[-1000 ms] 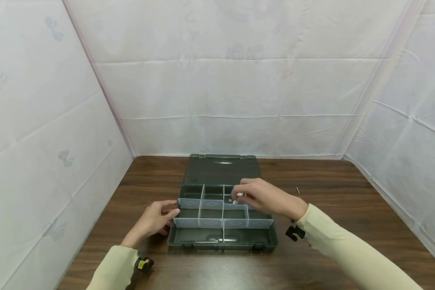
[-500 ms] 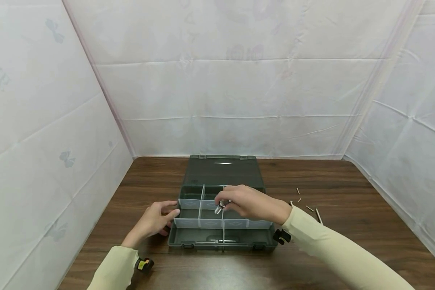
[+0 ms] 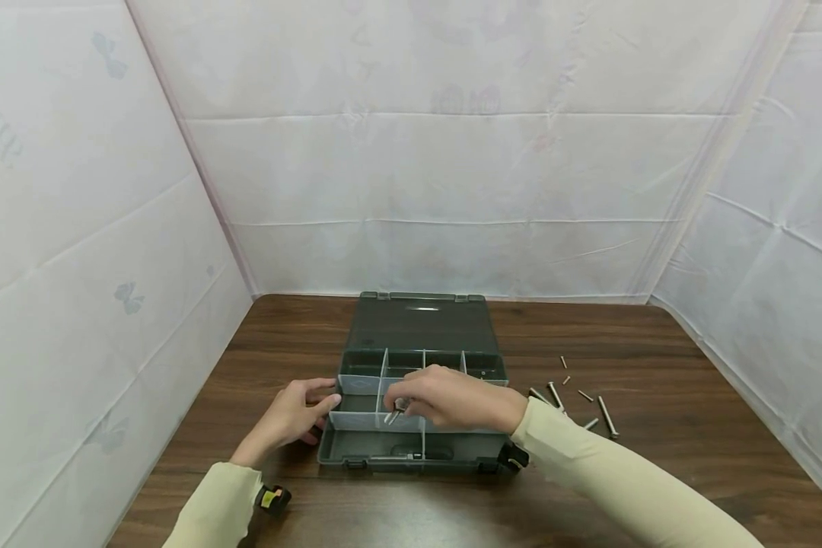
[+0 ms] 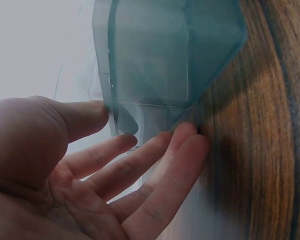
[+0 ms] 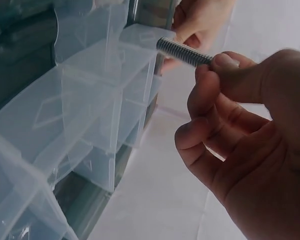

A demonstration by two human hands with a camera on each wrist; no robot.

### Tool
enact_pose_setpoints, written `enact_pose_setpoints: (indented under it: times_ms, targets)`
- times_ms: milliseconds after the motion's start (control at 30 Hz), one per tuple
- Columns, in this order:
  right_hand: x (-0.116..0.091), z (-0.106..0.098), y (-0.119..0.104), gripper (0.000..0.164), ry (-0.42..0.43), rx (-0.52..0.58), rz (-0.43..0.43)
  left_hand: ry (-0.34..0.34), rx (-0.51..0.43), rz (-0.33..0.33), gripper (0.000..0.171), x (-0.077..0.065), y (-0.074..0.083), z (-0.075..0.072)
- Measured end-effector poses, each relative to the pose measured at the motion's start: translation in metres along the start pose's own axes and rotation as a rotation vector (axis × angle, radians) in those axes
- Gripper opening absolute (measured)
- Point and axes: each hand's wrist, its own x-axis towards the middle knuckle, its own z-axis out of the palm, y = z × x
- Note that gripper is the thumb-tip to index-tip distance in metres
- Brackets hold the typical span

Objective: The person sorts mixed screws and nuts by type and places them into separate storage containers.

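Observation:
A dark translucent compartment box (image 3: pixel 368 461) lies with its lid (image 3: pixel 421 326) folded back. My left hand (image 3: pixel 294 415) is at its left side, thumb at the rim and loosely extended fingers against the outer wall, as the left wrist view shows. Between thumb and fingertips my right hand (image 3: pixel 445 397) pinches a bolt (image 5: pixel 182 52), its threaded shaft sticking out and its head hidden by the fingers. The hand hovers over the middle compartments, and the bolt tilts down close above a frosted divider (image 3: pixel 360 421).
Right of the box, several bolts (image 3: pixel 607 418) and small screws (image 3: pixel 585 396) are scattered on the wooden table (image 3: pixel 657 342). A tiny metal piece (image 3: pixel 482 374) sits in a back right compartment. White sheeting (image 3: pixel 438 175) encloses the table at the back and sides.
My right hand has moved left and nearer across the box from the back right compartments, carrying the bolt. Bolts its forearm covered now show. The left hand stays put.

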Motion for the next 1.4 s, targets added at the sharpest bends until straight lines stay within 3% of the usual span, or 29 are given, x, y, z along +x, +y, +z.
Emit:
enact_pose_setpoints:
  times_ms: [167, 433, 1000, 1400]
  targets:
    - [0.005, 0.008, -0.003, 0.029, -0.018, -0.028, -0.003, 0.002, 0.002, -0.003, 0.048, 0.001, 0.001, 0.001]
    - [0.011, 0.018, -0.007, 0.014, -0.035, -0.059, -0.012, 0.002, 0.001, -0.004, 0.047, 0.001, 0.001, 0.002]
    - [0.013, 0.031, -0.013, 0.009, -0.141, -0.155, -0.066, -0.006, -0.025, 0.004, 0.049, -0.001, 0.002, 0.004]
    - [0.011, 0.032, -0.013, 0.014, -0.178, -0.247, -0.002, -0.001, -0.014, 0.008, 0.048, -0.001, 0.001, 0.006]
